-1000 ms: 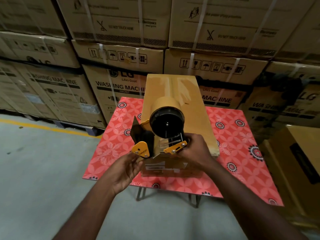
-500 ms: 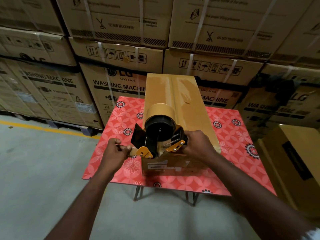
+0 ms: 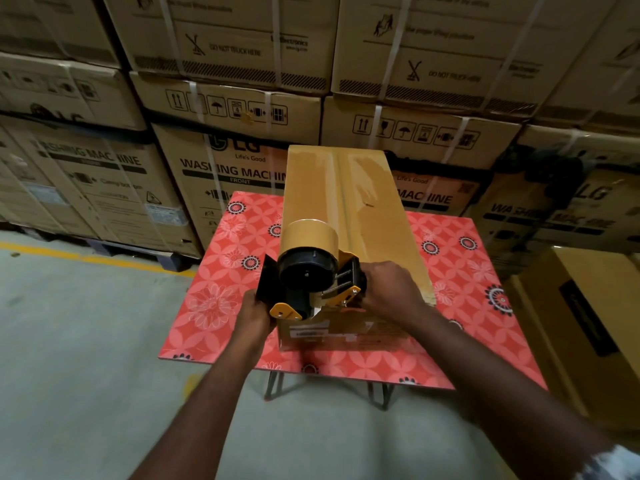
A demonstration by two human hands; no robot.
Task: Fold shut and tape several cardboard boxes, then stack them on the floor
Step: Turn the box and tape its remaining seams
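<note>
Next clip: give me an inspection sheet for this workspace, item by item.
Surface: red flower-patterned table on metal legs.
Job's things: long cardboard box lies closed on the table, glossy tape along its top; tape dispenser at the box's near end.
Clutter: nothing seen.
Hands: left hand holds the dispenser's front; right hand grips its rear.
Cables: nothing seen.
Surroundings: strapped washing-machine cartons stacked behind; another brown box at right; concrete floor with a yellow line.

Arms outstretched, left hand (image 3: 254,315) and right hand (image 3: 391,292) with fingers (image 3: 374,277) curled on the tape dispenser (image 3: 308,271)
</note>
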